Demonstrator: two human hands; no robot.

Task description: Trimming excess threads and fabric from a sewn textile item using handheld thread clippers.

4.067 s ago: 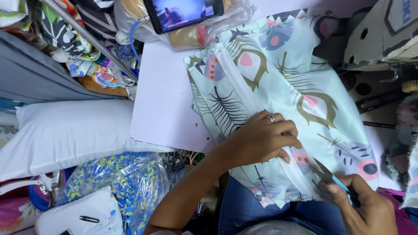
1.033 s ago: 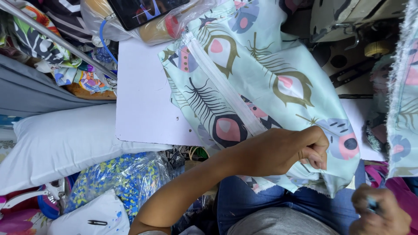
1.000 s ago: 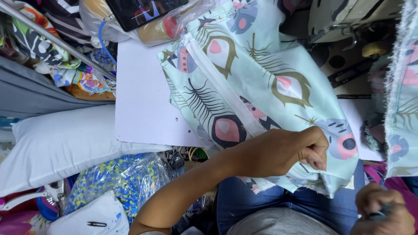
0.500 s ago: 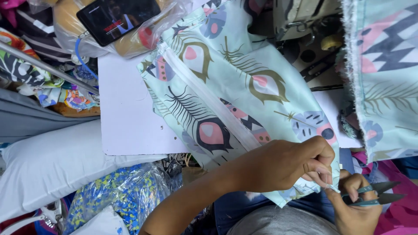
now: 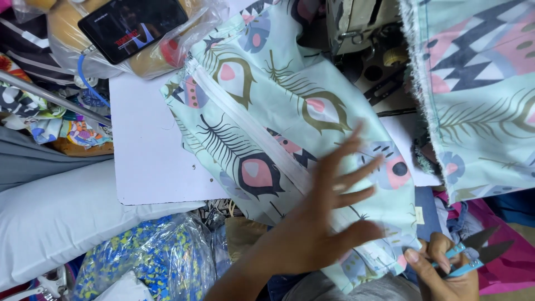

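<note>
A mint cloth with a peacock-feather print [image 5: 290, 95] lies across a white table [image 5: 150, 145]. A white zipper strip [image 5: 245, 120] runs diagonally along it. My left hand [image 5: 326, 217] hovers over or rests on the cloth's near end, blurred, fingers spread, holding nothing. My right hand [image 5: 443, 273] is at the bottom right, just off the cloth's near corner. It is shut on small blue-handled thread snips [image 5: 473, 253], whose blades point right, away from the cloth.
A sewing machine [image 5: 362, 22] stands at the far edge, with a second printed cloth [image 5: 479, 83] hanging at the right. A dark phone [image 5: 134, 25] lies on a plastic bag at the top left. A pale pillow [image 5: 56, 223] and bagged blue-yellow fabric [image 5: 150, 262] are at the left.
My left hand, closed on the cloth's near edge before, has let go and spread its fingers. My right hand with the snips has stayed by the near corner.
</note>
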